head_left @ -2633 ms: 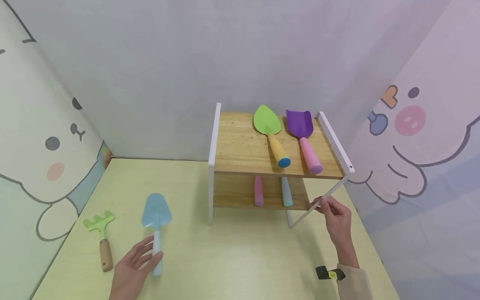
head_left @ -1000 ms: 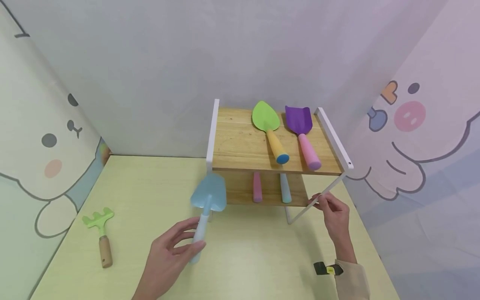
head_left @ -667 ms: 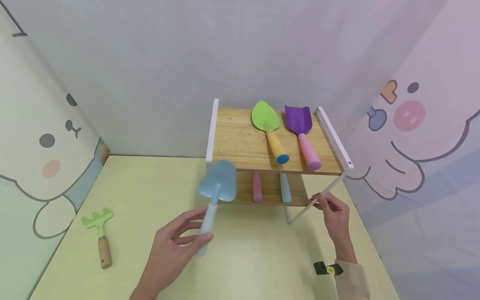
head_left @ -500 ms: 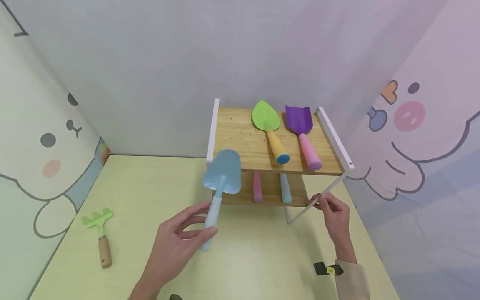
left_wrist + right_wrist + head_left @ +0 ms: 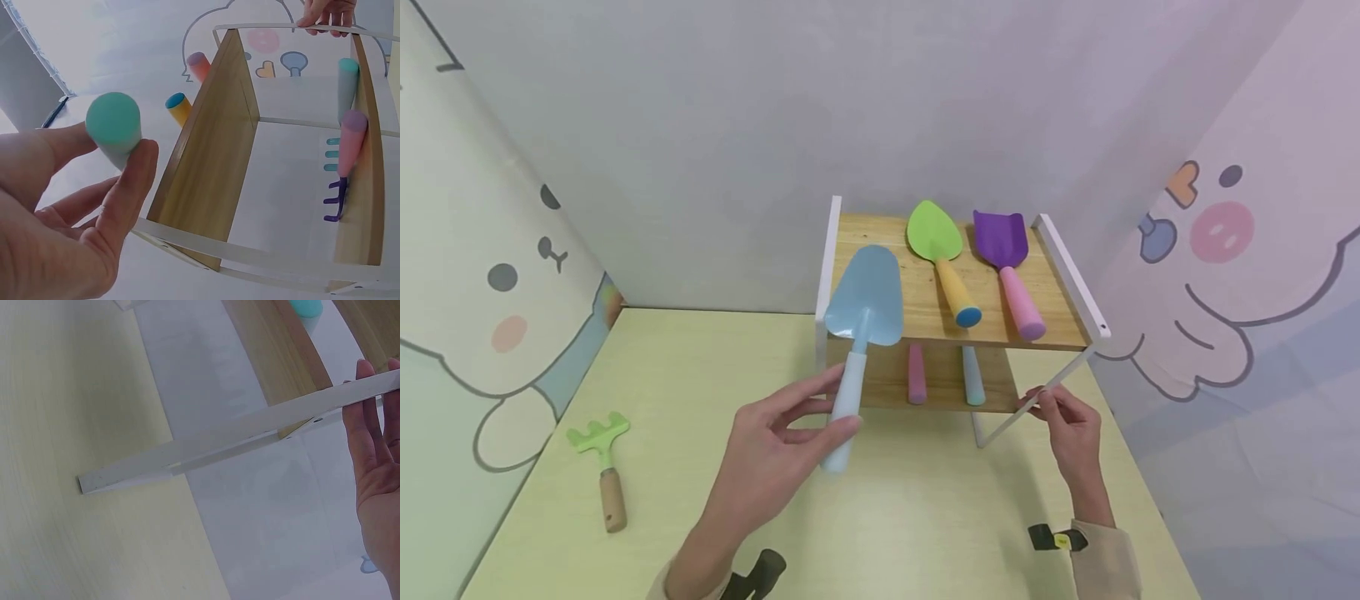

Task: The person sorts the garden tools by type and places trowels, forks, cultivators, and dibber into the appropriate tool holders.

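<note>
My left hand pinches the pale handle of a light-blue garden trowel. The trowel is raised, its blade overlapping the left part of the upper board in the head view. Its green handle end faces the left wrist camera. My right hand holds the white front leg of a two-tier wooden shelf at its right side. On the upper board lie a green trowel with a yellow handle and a purple shovel with a pink handle.
Two small rakes lie on the lower board, one with a pink handle and one with a pale-blue handle. A green hand rake with a wooden handle lies at the table's left. Printed cloth walls stand behind and at both sides.
My left hand has picked up the light-blue trowel from the table and carried it right and up to the shelf's left front. The right hand has stayed on the shelf leg.
</note>
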`<state>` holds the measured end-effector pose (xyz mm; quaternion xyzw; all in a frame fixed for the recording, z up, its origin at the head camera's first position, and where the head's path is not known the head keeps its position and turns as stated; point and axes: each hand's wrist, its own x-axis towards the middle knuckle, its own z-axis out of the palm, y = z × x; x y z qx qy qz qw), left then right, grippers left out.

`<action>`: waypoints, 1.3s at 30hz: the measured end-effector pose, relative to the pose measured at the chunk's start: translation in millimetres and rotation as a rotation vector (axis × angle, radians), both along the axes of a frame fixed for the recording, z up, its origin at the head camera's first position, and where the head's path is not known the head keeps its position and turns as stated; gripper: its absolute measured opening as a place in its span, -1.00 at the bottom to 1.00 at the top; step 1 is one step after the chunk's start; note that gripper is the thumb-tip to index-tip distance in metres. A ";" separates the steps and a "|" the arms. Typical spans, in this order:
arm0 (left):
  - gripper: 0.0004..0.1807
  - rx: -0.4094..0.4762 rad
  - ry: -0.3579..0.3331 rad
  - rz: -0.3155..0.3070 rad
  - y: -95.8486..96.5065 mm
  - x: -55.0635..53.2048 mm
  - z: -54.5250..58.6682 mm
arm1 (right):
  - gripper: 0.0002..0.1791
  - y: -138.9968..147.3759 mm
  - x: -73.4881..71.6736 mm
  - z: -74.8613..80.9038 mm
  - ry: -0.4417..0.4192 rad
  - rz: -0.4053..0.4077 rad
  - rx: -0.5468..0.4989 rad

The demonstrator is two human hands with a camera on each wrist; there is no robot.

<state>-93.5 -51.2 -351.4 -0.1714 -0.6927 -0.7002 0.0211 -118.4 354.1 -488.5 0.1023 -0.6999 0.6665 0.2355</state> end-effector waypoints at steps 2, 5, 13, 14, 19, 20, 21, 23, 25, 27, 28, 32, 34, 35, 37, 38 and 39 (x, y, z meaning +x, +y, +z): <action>-0.47 0.010 -0.007 -0.005 3.5 -3.8 6.0 | -0.79 -0.2 0.6 0.6 -0.009 -0.010 0.003; -0.49 0.018 -0.001 -0.010 8.2 -9.7 13.8 | -0.80 -0.3 1.2 1.2 -0.017 -0.015 0.000; -0.51 -0.038 -0.047 0.061 18.5 -21.2 31.6 | -0.81 0.3 0.5 0.2 0.003 0.004 -0.010; -0.51 -0.044 -0.052 0.072 19.8 -22.2 33.9 | -0.81 0.3 0.4 0.0 0.006 0.007 -0.015; -0.50 -0.082 -0.056 0.112 24.4 -27.2 44.7 | -0.81 0.0 0.3 0.5 -0.002 -0.008 -0.017; -0.50 -0.096 -0.056 0.118 24.7 -27.9 46.6 | -0.81 -0.2 0.5 0.9 -0.005 -0.011 -0.016; -0.50 -0.108 -0.055 0.123 25.0 -28.8 48.3 | -0.81 -0.4 0.8 1.2 -0.007 -0.014 -0.013; -0.50 -0.133 -0.064 0.127 24.9 -30.6 51.5 | -0.81 -0.7 1.0 2.0 -0.009 -0.016 -0.012; -0.52 -0.165 -0.087 0.127 24.4 -32.4 55.3 | -0.81 -0.7 1.0 2.2 -0.011 -0.013 -0.012; -0.53 -0.198 -0.108 0.119 23.8 -34.5 59.1 | -0.81 -0.8 0.8 2.1 -0.011 -0.011 -0.011; -0.54 -0.212 -0.119 0.112 23.5 -35.5 60.9 | -0.80 -0.7 0.5 1.8 -0.011 -0.008 -0.014; -0.55 -0.264 -0.137 0.092 23.5 -39.5 66.4 | -0.80 -1.2 0.2 1.3 0.001 0.004 -0.023; -0.55 -0.279 -0.143 0.083 24.6 -41.6 68.2 | -0.80 -1.1 0.2 0.9 0.013 0.021 -0.041; -0.56 -0.287 -0.146 0.079 25.3 -42.6 68.9 | -0.80 -1.2 0.3 0.9 0.016 0.023 -0.043; -0.59 -0.299 -0.151 0.071 27.2 -44.5 70.8 | -0.80 -1.4 0.4 0.9 0.018 0.025 -0.049; -0.60 -0.305 -0.152 0.067 28.1 -45.0 72.2 | -0.80 -1.4 0.4 1.0 0.017 0.022 -0.050; -0.62 -0.311 -0.149 0.065 29.1 -45.5 73.7 | -0.80 -1.6 0.5 1.2 0.016 0.020 -0.054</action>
